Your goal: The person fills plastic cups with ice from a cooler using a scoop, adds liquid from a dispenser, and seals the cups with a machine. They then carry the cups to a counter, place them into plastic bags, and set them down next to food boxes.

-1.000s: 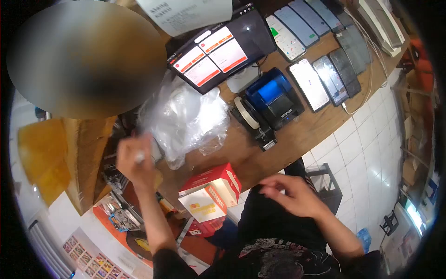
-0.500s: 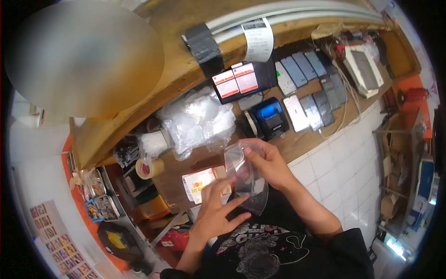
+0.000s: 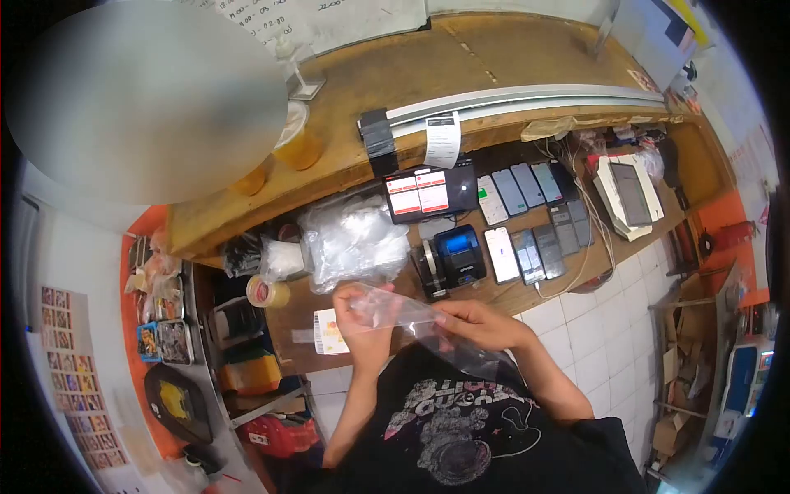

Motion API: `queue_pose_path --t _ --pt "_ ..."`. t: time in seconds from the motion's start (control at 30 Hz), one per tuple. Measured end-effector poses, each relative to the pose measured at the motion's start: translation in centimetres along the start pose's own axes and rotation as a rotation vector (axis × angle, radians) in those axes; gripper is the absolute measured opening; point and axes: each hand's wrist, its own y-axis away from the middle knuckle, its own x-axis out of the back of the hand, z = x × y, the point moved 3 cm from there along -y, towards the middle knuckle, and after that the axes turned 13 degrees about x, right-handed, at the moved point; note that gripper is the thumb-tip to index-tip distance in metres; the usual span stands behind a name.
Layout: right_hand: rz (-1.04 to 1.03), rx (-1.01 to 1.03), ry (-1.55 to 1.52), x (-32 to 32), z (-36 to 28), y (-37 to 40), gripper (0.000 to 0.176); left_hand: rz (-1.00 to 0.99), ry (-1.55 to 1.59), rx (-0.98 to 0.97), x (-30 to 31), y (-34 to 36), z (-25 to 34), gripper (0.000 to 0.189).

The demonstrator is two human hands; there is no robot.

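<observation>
A clear plastic bag [image 3: 415, 316] is stretched between my two hands, over the front of my black T-shirt. My left hand [image 3: 364, 323] has its fingers curled at one end of the bag, and the film lies across them. At the bag's other side my right hand [image 3: 479, 326] pinches it between thumb and fingers, while its loose end hangs down to the right. Close by my left hand, a white packet with yellow and orange print [image 3: 329, 333] lies on the wooden desk, partly covered by that hand.
A heap of clear plastic bags [image 3: 355, 239] lies behind my hands, next to a small printer [image 3: 459, 257]. Several phones [image 3: 502, 255] stand right of it, before a tablet [image 3: 429, 191]. A tape roll [image 3: 268, 291] sits left. A raised wooden counter [image 3: 485, 70] runs along the back.
My left hand has moved up from below the bag and now grips its end. The bag has swung from upright to nearly sideways. My head view has shifted, showing more counter.
</observation>
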Motion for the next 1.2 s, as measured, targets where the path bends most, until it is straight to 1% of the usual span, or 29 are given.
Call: queue_pose_path --t 0.03,0.07,0.13,0.17,0.2,0.23,0.27,0.3,0.33,0.37,0.43,0.47,0.5,0.53,0.57,0.63,0.67,0.73,0.87,0.9,0.93,0.97,1.0,1.03,1.07,1.1,1.13,1.17,1.2 --pt "-0.026 0.060 0.130 0.6 0.4 0.3 0.038 0.096 -0.048 -0.126 -1.1 -0.1 0.7 0.082" --pt "-0.051 0.122 0.261 1.2 0.5 0.7 0.038 0.100 -0.048 -0.135 -2.0 0.2 1.5 0.082" --pt "-0.101 0.091 0.299 2.6 -0.2 1.8 0.036 -0.020 0.321 0.063 -4.0 1.0 3.0 0.076" --pt "-0.148 0.055 0.337 3.3 -0.7 2.2 0.036 -0.014 0.320 0.056 -4.1 1.1 2.7 0.076" --pt "-0.159 0.059 0.336 3.9 -1.1 2.6 0.036 -0.005 0.247 0.119 -3.7 1.3 1.8 0.068" --pt "-0.225 0.086 0.481 4.5 -1.6 2.8 0.033 0.008 0.174 0.182 -3.7 1.7 1.6 0.060" --pt "-0.293 0.116 0.625 5.0 -2.0 3.0 0.031 0.024 0.173 0.175 -3.9 2.5 1.7 0.060" --pt "-0.311 0.121 0.622 4.8 -2.4 2.9 0.031 0.019 0.005 0.201 -4.2 3.5 2.0 0.047" --pt "-0.137 0.300 0.609 4.2 -3.5 2.3 0.029 0.016 -0.164 0.231 -4.6 4.3 2.2 0.035" --pt "0.040 0.474 0.584 3.8 -4.5 2.0 0.027 0.037 -0.164 0.234 -4.8 4.8 1.9 0.035" --pt "0.023 0.445 0.515 3.4 -4.8 1.3 0.025 0.085 -0.219 0.066 -5.5 5.9 1.5 0.029" --pt "0.026 0.418 0.458 3.5 -4.9 1.2 0.023 0.106 -0.220 0.071 -6.1 6.5 2.5 0.029" --pt "0.007 0.417 0.449 3.6 -4.9 1.3 0.023 0.117 -0.170 0.121 -6.8 7.1 4.1 0.035" --pt "-0.034 0.394 0.529 3.6 -4.9 1.3 0.021 0.128 -0.119 0.168 -7.2 7.5 5.0 0.040" --pt "-0.074 0.373 0.610 3.5 -5.0 1.3 0.020 0.149 -0.122 0.167 -6.8 8.0 5.1 0.040" --pt "-0.143 0.368 0.626 3.4 -5.9 1.2 0.020 0.087 -0.112 0.327 -5.5 9.2 5.0 0.049" --pt "-0.191 0.357 0.653 3.3 -6.2 1.2 0.020 0.105 -0.112 0.325 -4.9 9.6 5.4 0.049" --pt "-0.245 0.370 0.651 3.1 -6.5 0.9 0.021 -0.060 -0.185 0.346 -4.9 10.2 6.1 0.050" --pt "-0.326 0.363 0.689 2.5 -6.7 0.4 0.023 -0.047 -0.246 0.327 -5.3 11.3 7.7 0.052" --pt "-0.342 0.365 0.684 2.4 -6.4 0.3 0.023 -0.057 -0.203 0.347 -5.2 12.0 7.3 0.051" --pt "-0.307 0.421 0.683 2.4 -6.2 0.2 0.022 -0.064 -0.158 0.365 -5.1 12.5 6.8 0.050" --pt "-0.279 0.480 0.680 2.3 -6.0 0.1 0.022 -0.035 -0.152 0.360 -5.0 12.7 6.2 0.050" --pt "-0.320 0.492 0.670 2.0 -5.8 0.1 0.022 0.005 -0.126 0.471 -4.8 12.8 5.1 0.050" --pt "-0.308 0.500 0.673 2.0 -5.5 0.1 0.021 0.058 -0.094 0.579 -4.5 13.1 4.4 0.049" --pt "-0.307 0.513 0.669 1.8 -5.3 -0.1 0.021 0.125 -0.082 0.568 -4.3 13.3 4.5 0.049" --pt "-0.363 0.366 0.668 1.6 -6.0 -0.2 0.019 0.094 -0.116 0.513 -4.5 13.2 4.8 0.046" --pt "-0.438 0.392 0.645 0.9 -5.9 -0.4 0.019 0.068 -0.154 0.461 -4.5 13.3 5.0 0.043" --pt "-0.327 0.587 0.751 0.5 -6.3 -0.7 0.020 0.147 -0.144 0.448 -4.1 13.5 5.0 0.043" --pt "-0.201 0.783 0.839 -0.1 -6.8 -0.6 0.021 0.194 -0.269 0.318 -4.0 13.6 5.3 0.035"
